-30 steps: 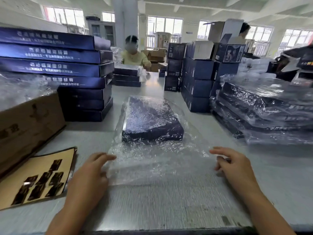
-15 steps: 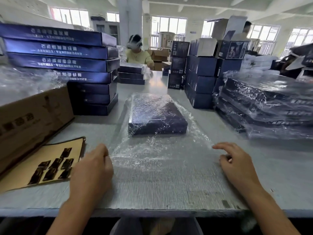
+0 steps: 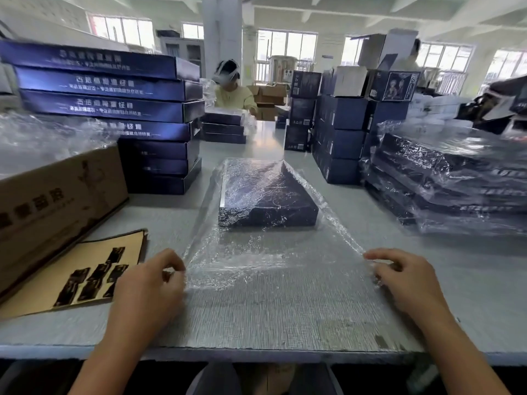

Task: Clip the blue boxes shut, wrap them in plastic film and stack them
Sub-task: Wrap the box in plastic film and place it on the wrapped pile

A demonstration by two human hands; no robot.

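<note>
A flat dark blue box (image 3: 265,195) lies in the middle of the grey table (image 3: 285,323), covered by clear plastic film (image 3: 271,252) that runs from the box toward me. My left hand (image 3: 148,283) pinches the film's near left corner with curled fingers. My right hand (image 3: 405,280) grips the near right corner. The film is stretched taut between both hands and lifted slightly off the table.
A stack of bare blue boxes (image 3: 114,109) stands at left, wrapped boxes (image 3: 456,178) are piled at right. A cardboard carton (image 3: 51,201) and a tan sheet with black clips (image 3: 79,275) lie near left. Upright blue boxes (image 3: 339,132) and a seated person (image 3: 231,89) are behind.
Both hands have closed on the film's near corners and pulled it toward me, so the film is now taut. The view has shifted back and the box looks farther away.
</note>
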